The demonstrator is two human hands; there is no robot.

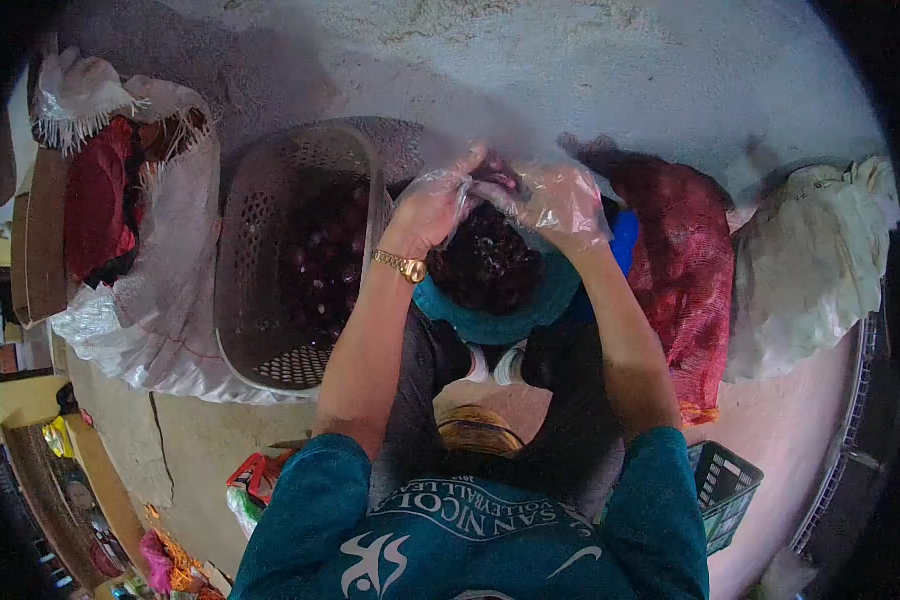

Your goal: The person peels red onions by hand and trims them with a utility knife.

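Note:
Both my hands wear clear plastic gloves and meet above a teal basin (565, 297) that holds a heap of dark red-purple pieces (490, 262). My left hand (435, 205), with a gold watch (400, 265) at the wrist, has its fingers closed on a small dark purple piece (500, 172). From the other side my right hand (560, 200) closes on the same piece, its fingertips touching it. To the left stands a grey perforated basket (255, 230) with many purplish round pieces (325, 250), possibly onions, inside.
A white woven sack (185, 250) lies open at the left. On the right are a red mesh sack (680, 270) and a whitish sack (805, 265). A dark green crate (725, 495) sits at the lower right. A wall rises behind the basin.

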